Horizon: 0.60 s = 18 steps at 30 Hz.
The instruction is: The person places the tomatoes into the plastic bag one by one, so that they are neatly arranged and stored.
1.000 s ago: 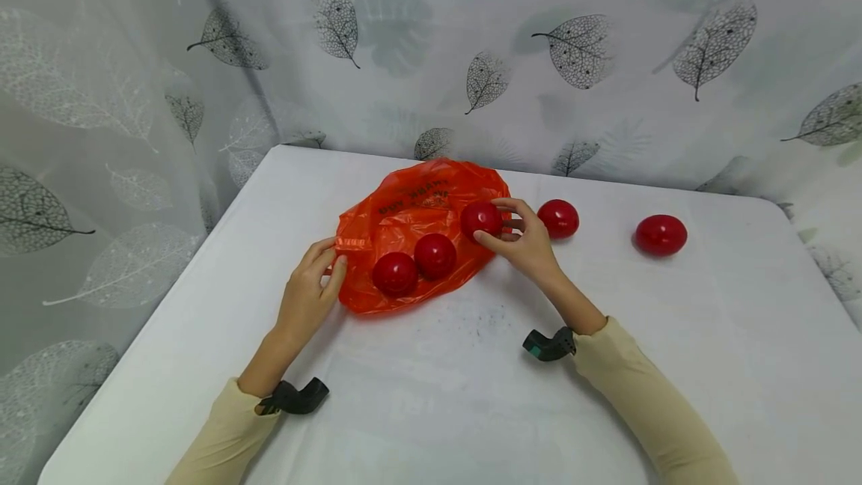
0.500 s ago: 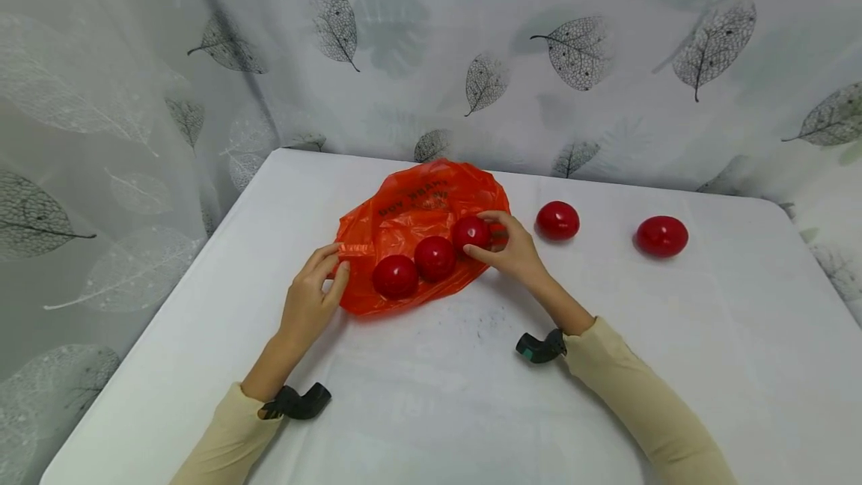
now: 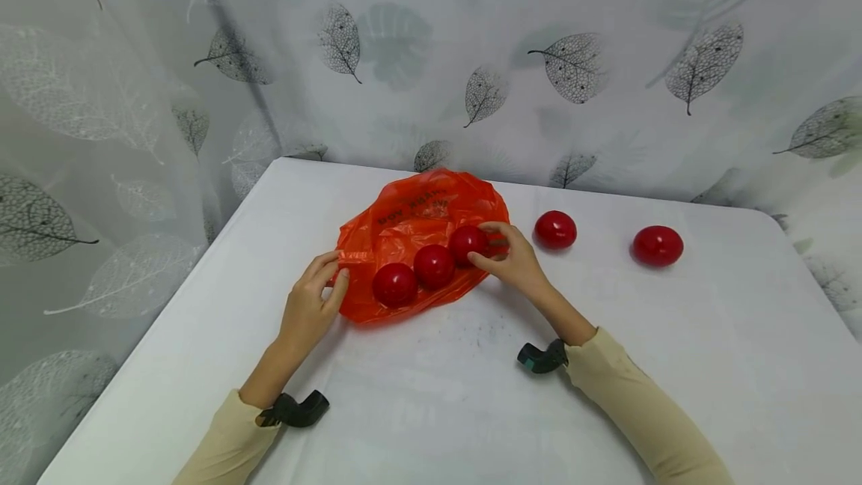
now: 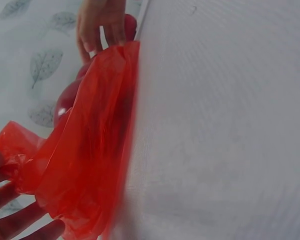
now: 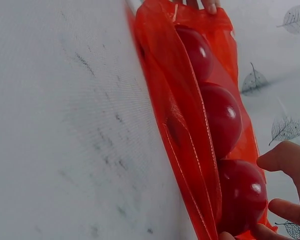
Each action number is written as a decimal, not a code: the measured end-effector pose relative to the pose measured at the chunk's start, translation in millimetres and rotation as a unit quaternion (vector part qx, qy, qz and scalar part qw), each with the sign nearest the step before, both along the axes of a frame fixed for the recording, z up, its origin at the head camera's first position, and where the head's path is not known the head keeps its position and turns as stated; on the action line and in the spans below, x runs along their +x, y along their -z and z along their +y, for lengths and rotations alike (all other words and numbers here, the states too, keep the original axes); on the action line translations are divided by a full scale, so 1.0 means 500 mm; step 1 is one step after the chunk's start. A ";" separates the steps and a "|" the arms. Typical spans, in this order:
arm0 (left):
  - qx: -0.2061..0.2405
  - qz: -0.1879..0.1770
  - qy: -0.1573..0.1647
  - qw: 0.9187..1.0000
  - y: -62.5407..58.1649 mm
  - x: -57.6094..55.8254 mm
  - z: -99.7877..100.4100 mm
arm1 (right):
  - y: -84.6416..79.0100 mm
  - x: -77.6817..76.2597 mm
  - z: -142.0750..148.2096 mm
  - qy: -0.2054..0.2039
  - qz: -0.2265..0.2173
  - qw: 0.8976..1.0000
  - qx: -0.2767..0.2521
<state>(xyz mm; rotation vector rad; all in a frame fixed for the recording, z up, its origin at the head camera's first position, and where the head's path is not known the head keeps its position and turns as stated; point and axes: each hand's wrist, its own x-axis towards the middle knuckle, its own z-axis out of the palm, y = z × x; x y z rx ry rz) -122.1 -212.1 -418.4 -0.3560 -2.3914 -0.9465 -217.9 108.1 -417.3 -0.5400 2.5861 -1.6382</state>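
In the head view an orange-red plastic bag with printed letters lies spread on the table. Three glossy red balls sit in its mouth: a left ball, a middle ball and a right ball, side by side. My right hand has thumb and fingers curled round the right ball, which touches the middle one. My left hand pinches the bag's left edge; in the left wrist view the bag's gathered film lies between thumb and fingers. The lower part of the balls is hidden by the bag's front side.
On the table, right of the bag, lie two more glossy red balls, a nearer one and a farther one. A leaf-patterned curtain hangs along the table's back edge and left side.
My right hand has moved left and down with the right ball, bringing it against the middle one. The left hand stays at the bag's edge. The head view has tilted slightly up.
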 end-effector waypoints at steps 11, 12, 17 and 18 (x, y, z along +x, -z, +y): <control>-0.007 -0.002 -0.002 1.000 -0.001 0.002 0.001 | -0.014 0.007 0.026 0.025 0.008 1.000 -0.012; -0.008 -0.002 -0.002 1.000 -0.001 0.002 0.000 | -0.016 0.007 0.029 0.028 0.006 1.000 -0.013; -0.008 0.000 -0.001 1.000 -0.002 0.002 0.000 | -0.026 0.010 0.047 0.046 0.005 0.998 -0.032; -0.007 0.000 0.000 1.000 -0.002 0.002 0.000 | -0.027 0.011 0.052 0.051 0.006 0.998 -0.035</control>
